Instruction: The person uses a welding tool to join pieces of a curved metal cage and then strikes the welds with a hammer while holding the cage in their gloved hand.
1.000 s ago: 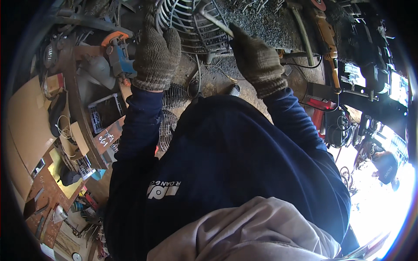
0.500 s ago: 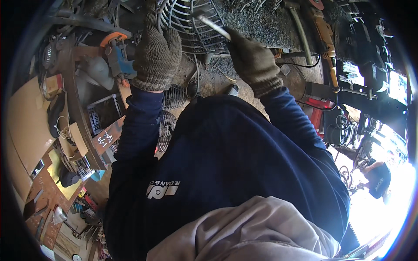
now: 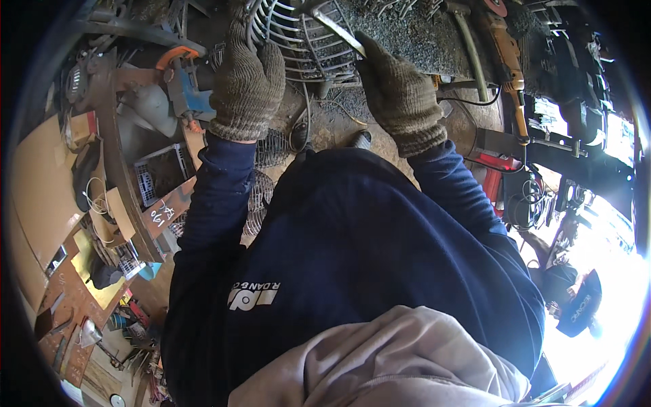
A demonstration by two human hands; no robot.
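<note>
My left hand [image 3: 247, 91], in a grey-brown knit glove, grips the left rim of a round wire grille [image 3: 319, 46] made of curved metal rods. Its fingertips are partly hidden at the top edge. In a matching glove, my right hand [image 3: 400, 98] is closed around the handle of a hammer [image 3: 340, 35]. The hammer slants up and left, its head above the grille's bars near the top edge; whether it touches them I cannot tell.
A worktop [image 3: 434, 51] covered in dark metal bits lies beyond my right hand, with another hammer [image 3: 469, 57] and an orange angle grinder [image 3: 505, 51] on its right. A blue-and-orange clamp tool [image 3: 186, 95] stands left. More wire grilles [image 3: 261, 197] lie below. Another person [image 3: 573, 302] is far right.
The hammer's head has risen slightly toward the top edge, and my right hand has shifted a little right. My left hand stays on the grille. The person at far right has moved lower in view.
</note>
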